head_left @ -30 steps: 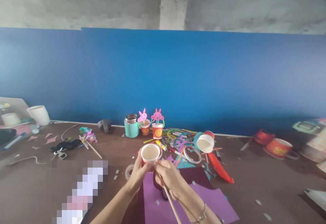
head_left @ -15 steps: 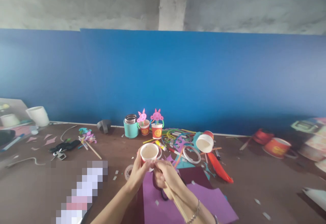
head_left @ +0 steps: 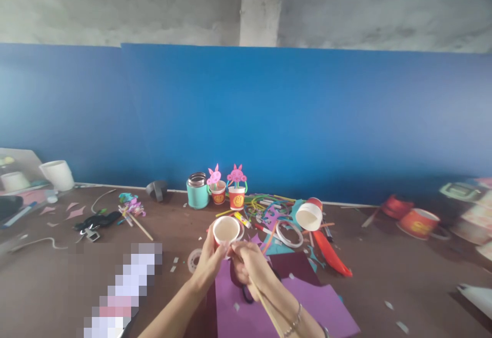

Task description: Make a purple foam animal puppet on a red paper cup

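Note:
My left hand (head_left: 209,261) is wrapped round a paper cup (head_left: 226,229), red outside and white within, its open mouth tilted toward me. Close against the cup's near side, my right hand (head_left: 248,263) is closed on a thin wooden stick (head_left: 265,304), which runs back along my forearm; its front end is hidden by the fingers. Beneath my hands lie sheets of purple paper (head_left: 307,302). Dark scissor handles (head_left: 248,293) show partly below my right hand. A tape roll (head_left: 195,260) lies left of the cup.
Two red cups with pink paper figures (head_left: 237,198) stand beside a teal jar (head_left: 198,194) at the back. Pipe cleaners (head_left: 255,205), a tipped paper cup (head_left: 308,216), a white ring of tape (head_left: 289,234) and a red balloon-like strip (head_left: 332,256) lie to the right.
The cup has shifted very slightly to the right in my left hand. My right hand keeps nearly the same place and its hold on the stick.

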`<state>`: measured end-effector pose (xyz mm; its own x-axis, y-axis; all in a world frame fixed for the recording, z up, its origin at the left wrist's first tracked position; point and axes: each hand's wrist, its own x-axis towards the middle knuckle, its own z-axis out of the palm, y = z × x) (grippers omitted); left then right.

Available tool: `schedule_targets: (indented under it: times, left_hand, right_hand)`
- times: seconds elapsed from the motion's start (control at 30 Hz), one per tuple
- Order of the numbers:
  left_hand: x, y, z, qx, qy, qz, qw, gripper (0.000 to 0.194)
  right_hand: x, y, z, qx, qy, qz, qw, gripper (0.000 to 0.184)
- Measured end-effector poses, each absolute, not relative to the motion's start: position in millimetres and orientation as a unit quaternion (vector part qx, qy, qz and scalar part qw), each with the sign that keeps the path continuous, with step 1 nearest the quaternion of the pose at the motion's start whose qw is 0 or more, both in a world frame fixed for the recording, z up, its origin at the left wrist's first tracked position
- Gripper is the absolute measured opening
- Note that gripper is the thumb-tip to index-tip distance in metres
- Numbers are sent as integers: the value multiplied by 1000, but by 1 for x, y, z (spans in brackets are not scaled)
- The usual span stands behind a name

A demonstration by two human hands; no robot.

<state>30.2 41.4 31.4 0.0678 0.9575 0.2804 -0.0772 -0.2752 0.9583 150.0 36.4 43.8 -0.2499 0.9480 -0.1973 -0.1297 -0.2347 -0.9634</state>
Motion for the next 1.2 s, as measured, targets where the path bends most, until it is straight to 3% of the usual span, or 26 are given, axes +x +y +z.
schedule_targets:
  times: [0.2,0.4,0.57,0.73,0.9,1.0,1.2]
  left_hand:
    - [31,39,39,567,386,570,452,58]
    - [31,40,34,581,386,551,458,57]
    - [32,39,36,570,386,565,456,57]
    - [32,38,37,570,384,569,452,58]
    - [33,41,32,578,378,558,460,57]
    - [35,41,31,570,366,559,479,56]
    - [32,46,30,524,405,594,457,48]
  right_hand:
    - [152,37,44,-453,-490,618,417,29]
    - [153,31,56,-502,-588,451,446,23]
    - [155,35,54,-432,-483,637,418,26]
    - [156,39,48,-450,-467,650,397,28]
    - [154,33,59,-499,-581,480,427,19]
    - [159,33,66,-521,-636,427,376,23]
    - [191,35,86,-516,-634,544,190,27]
